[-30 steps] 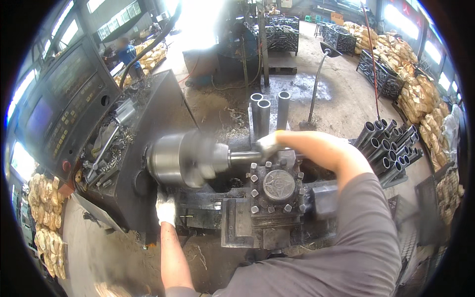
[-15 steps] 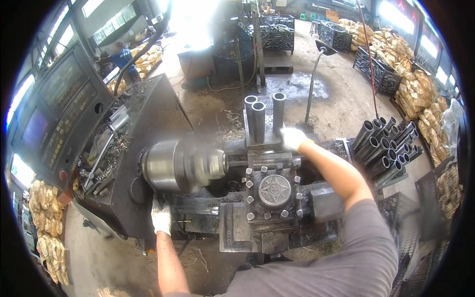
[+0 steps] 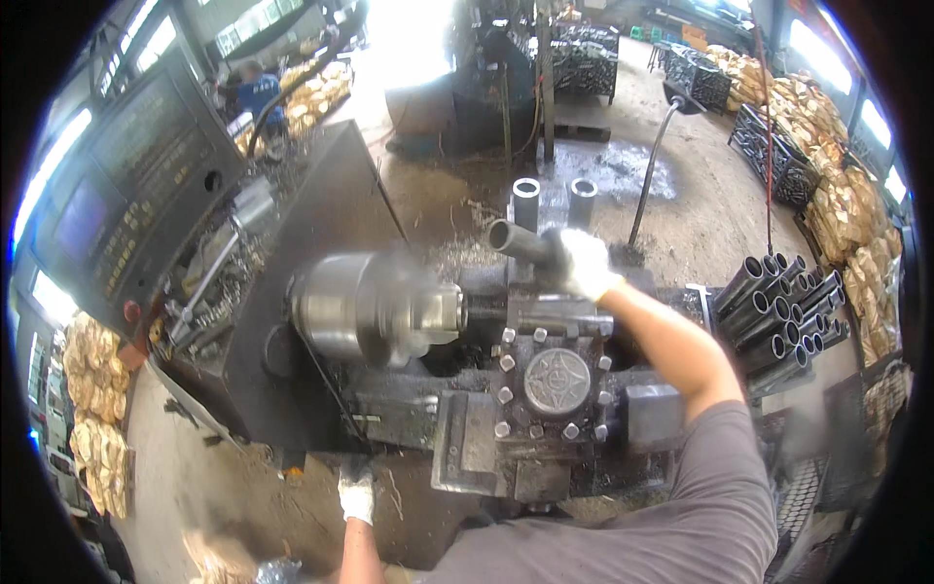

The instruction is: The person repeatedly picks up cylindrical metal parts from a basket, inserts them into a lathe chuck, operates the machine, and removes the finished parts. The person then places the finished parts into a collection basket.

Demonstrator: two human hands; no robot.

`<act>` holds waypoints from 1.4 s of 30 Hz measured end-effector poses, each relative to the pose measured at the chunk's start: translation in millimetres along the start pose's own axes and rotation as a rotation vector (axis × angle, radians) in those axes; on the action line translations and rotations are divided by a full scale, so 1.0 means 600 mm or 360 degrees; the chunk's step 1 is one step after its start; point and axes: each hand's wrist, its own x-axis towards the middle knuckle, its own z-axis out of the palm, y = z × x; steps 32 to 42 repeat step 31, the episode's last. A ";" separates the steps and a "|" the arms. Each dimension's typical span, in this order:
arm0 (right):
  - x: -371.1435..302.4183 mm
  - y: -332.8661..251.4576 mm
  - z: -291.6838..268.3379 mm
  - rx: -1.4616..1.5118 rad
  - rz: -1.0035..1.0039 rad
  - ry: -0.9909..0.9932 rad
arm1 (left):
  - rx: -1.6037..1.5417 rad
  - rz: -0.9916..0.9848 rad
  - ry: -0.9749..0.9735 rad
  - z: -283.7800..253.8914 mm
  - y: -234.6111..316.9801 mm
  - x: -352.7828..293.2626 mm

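Note:
My right hand (image 3: 587, 265), in a white glove, is closed around a steel tube (image 3: 519, 240) that tilts with its open end to the left. Two more steel tubes stand upright behind it, a left one (image 3: 525, 206) and a right one (image 3: 583, 202). My left hand (image 3: 357, 498), also gloved, is low at the front of the lathe, just below the end of a thin dark rod (image 3: 336, 394). Its fingers are too dark and blurred to read. Between my arms is the lathe chuck (image 3: 355, 307), its jaws smeared by motion, beside the square tool post (image 3: 556, 382).
Many steel tubes (image 3: 778, 316) lie stacked at the right. A control panel (image 3: 126, 185) and a chip-strewn tray with a wrench (image 3: 209, 282) are at the left. A lamp on a bent stalk (image 3: 654, 175) rises behind. Another person (image 3: 261, 102) stands far left.
My right hand has tipped one tube over to the left from its upright stand. My left hand has moved down, and the thin rod now slants down to the right. The view has shifted slightly.

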 end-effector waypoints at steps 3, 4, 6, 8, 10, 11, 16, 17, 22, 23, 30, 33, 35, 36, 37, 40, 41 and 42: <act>0.002 -0.010 -0.067 -0.0210 -0.0185 -0.0160 | 0.0161 -0.0244 -0.0061 -0.015 -0.128 -0.004; 0.003 0.003 -0.075 -0.0348 -0.0218 -0.0240 | 0.0179 -0.0251 -0.0083 -0.010 -0.133 0.003; -0.002 0.019 -0.070 -0.0551 -0.0249 -0.0451 | 0.0126 -0.0229 -0.0049 -0.006 -0.150 -0.014; -0.009 0.005 -0.068 -0.0534 -0.0197 -0.0647 | 0.0057 -0.0342 -0.0020 -0.012 -0.171 -0.023; -0.030 -0.015 -0.063 -0.0454 -0.0170 -0.0762 | -0.0022 -0.0464 -0.0019 -0.019 -0.176 -0.026; -0.035 -0.033 -0.069 -0.0490 -0.0166 -0.0840 | -0.0067 -0.0530 -0.0032 -0.026 -0.172 -0.028; -0.034 -0.005 -0.009 -0.0352 -0.0270 -0.0886 | -0.0288 -0.0519 0.0053 -0.068 -0.172 0.000; -0.032 -0.002 0.000 -0.0299 -0.0292 -0.0879 | -0.0416 -0.0538 0.0184 -0.075 -0.172 0.008; -0.033 0.018 0.043 0.0003 -0.0351 -0.0878 | -0.0989 -0.0426 0.0690 -0.156 -0.195 0.072; -0.032 0.018 0.051 0.0059 -0.0350 -0.0873 | -0.1017 -0.0343 0.0819 -0.157 -0.173 0.073; -0.004 -0.023 0.062 -0.0053 -0.0438 -0.1056 | -0.1381 -0.0427 0.0629 -0.201 -0.077 0.090; 0.003 -0.028 0.067 -0.0058 -0.0459 -0.1069 | -0.1389 -0.0436 0.0651 -0.201 -0.084 0.082; 0.003 -0.028 0.067 -0.0058 -0.0459 -0.1069 | -0.1389 -0.0436 0.0651 -0.201 -0.084 0.082; 0.003 -0.028 0.067 -0.0058 -0.0459 -0.1069 | -0.1389 -0.0436 0.0651 -0.201 -0.084 0.082; 0.003 -0.028 0.067 -0.0058 -0.0459 -0.1069 | -0.1389 -0.0436 0.0651 -0.201 -0.084 0.082; 0.003 -0.028 0.067 -0.0058 -0.0459 -0.1069 | -0.1389 -0.0436 0.0651 -0.201 -0.084 0.082; 0.003 -0.028 0.067 -0.0058 -0.0459 -0.1069 | -0.1389 -0.0436 0.0651 -0.201 -0.084 0.082; 0.003 -0.028 0.067 -0.0058 -0.0459 -0.1069 | -0.1389 -0.0436 0.0651 -0.201 -0.084 0.082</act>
